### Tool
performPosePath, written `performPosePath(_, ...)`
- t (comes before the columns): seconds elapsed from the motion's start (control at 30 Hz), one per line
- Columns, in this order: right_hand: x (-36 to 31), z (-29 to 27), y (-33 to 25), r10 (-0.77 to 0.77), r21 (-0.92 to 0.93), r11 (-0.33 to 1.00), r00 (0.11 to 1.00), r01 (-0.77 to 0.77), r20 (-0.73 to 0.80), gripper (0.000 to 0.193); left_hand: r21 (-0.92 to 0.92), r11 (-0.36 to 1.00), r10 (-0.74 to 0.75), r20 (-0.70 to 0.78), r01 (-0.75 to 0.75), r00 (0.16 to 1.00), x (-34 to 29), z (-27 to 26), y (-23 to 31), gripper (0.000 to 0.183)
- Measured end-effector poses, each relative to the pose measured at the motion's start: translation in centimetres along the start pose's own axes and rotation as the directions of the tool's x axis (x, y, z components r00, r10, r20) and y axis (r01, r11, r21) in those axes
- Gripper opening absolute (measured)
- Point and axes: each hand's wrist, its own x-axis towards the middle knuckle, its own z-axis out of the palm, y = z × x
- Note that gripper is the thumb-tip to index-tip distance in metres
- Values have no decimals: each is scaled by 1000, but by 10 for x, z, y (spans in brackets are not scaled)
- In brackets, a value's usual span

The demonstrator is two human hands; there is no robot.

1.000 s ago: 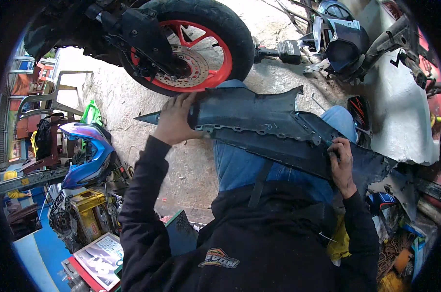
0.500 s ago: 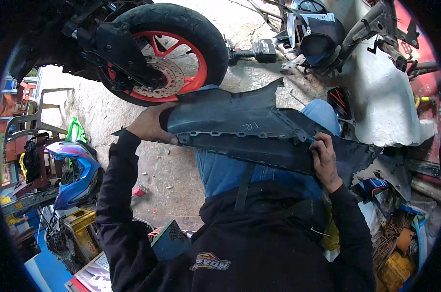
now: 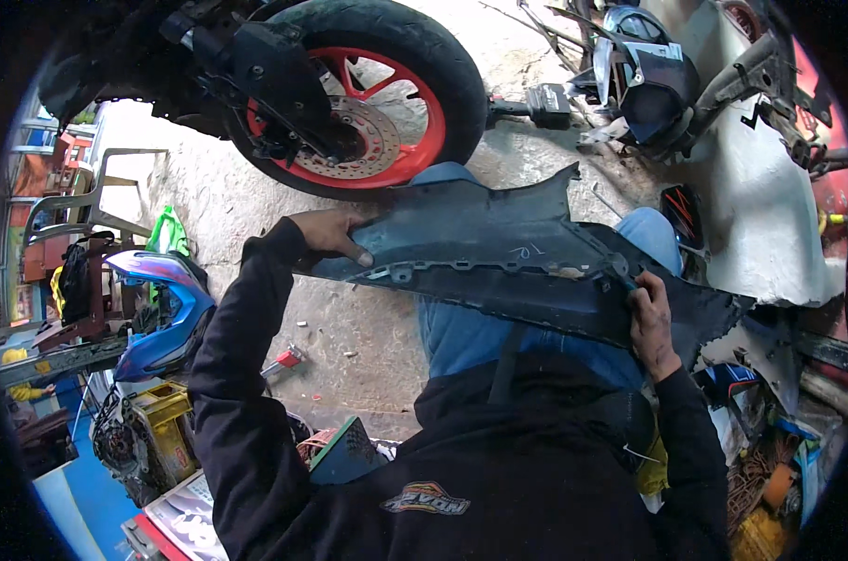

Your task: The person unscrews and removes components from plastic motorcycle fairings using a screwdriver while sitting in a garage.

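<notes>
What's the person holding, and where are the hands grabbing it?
A long dark plastic motorcycle panel. The left hand grips its left end; the right hand grips its lower edge near the right end.

We list: one motorcycle wheel (image 3: 349,93), black tyre on red rim with brake disc, top; one blue helmet (image 3: 162,313), left; one green bag (image 3: 166,234) above it; one yellow crate (image 3: 162,421) below; white fairing (image 3: 761,224), right.

Soft, even daylight brightens the far concrete floor (image 3: 255,187) without hard shadows, the near dark clothing stays dim, and fisheye bending with black vignetting frames a sharp centre.
</notes>
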Motion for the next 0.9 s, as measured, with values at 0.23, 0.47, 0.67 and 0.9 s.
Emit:
performPosePath(0.23,2,3,-3,-25,-73,997,1000,26,20,22,319,937,166,-58,-140,984,20,0,-44,81)
performPosePath(0.47,1,3,-2,-6,-113,994,999,12,50,26,226,969,-121,82,100,989,20,-3,-16,95)
performPosePath(0.67,-1,4,-4,-27,-159,987,999,32,37,29,34,999,-23,82,20,996,30,-7,-50,106)
performPosePath(0.9,-5,4,0,-33,-91,995,999,34,15,30,-31,1000,0,60,2,998,36,-10,-52,105)
